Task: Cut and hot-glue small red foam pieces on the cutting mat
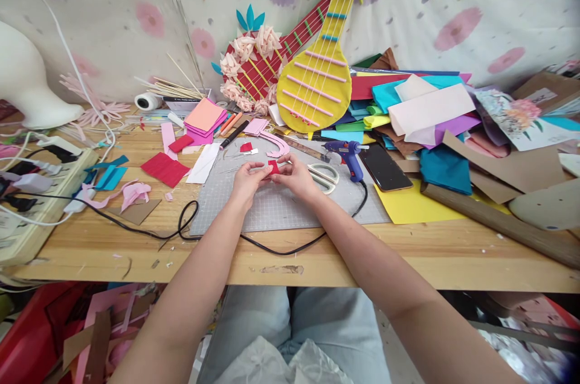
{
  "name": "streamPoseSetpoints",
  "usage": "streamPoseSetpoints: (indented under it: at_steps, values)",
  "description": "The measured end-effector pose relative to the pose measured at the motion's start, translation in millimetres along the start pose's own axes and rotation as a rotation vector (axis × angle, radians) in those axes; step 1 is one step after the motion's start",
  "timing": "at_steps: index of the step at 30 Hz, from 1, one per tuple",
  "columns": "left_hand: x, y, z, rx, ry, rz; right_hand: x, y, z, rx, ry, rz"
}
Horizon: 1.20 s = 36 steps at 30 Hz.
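Denim fills the bottom of my view, my lap under the edge of the wooden table (pixel 408 257), and my two bare forearms run up from it to meet over the grey cutting mat (pixel 272 206). My left hand (pixel 247 179) and my right hand (pixel 296 176) come together above the middle of that mat, fingers curled in, and between their fingertips I pinch a small red piece (pixel 273 167) of what looks like felt or foam; each hand has hold of one side of it, and it sits lifted just off the mat.

A black cord (pixel 190 221) loops across the mat's near left corner and along the table edge. Just beside my right hand lie the scissors (pixel 324 177), white-handled, flat on the mat, and just beyond them the blue glue gun (pixel 347 154) stands on its rest. A dark phone (pixel 385 168) lies to the right of the gun, touching a yellow sheet (pixel 408 206).

To my left a red square (pixel 165 168) rests on the wood, with pink scraps (pixel 131 192) nearer the edge. Farther back a pink pad of paper (pixel 205 118) sits among pens. Against the flowered cloth at the back leans a yellow paper guitar (pixel 319 82), overlapping a red guitar (pixel 258 67) trimmed with paper roses, and a heap of coloured sheets (pixel 421 109) spreads to the right.
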<state>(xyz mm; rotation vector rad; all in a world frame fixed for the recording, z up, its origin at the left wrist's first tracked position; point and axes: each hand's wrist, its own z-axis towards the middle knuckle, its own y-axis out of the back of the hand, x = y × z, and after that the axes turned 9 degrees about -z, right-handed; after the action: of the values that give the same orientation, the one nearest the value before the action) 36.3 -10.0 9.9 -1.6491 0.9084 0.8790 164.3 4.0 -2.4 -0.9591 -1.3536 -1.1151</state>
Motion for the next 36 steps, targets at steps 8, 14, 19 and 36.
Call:
streamPoseSetpoints:
  at_steps: [8, 14, 19, 36]
  values:
    - [-1, -1.3, 0, -0.063, -0.086, -0.066, 2, -1, -5, 0.094, -0.069, 0.026]
    - [0, -1.6, 0, -0.042, -0.088, -0.022, -2, -1, -3, 0.057, 0.017, 0.021]
    - [0, -1.5, -1, -0.011, -0.078, 0.003, -4, 0, -3, 0.059, 0.023, 0.015]
    - [-2, 11.5, 10, -0.105, -0.197, 0.040, 62, 126, -48, 0.145, -0.357, -0.911]
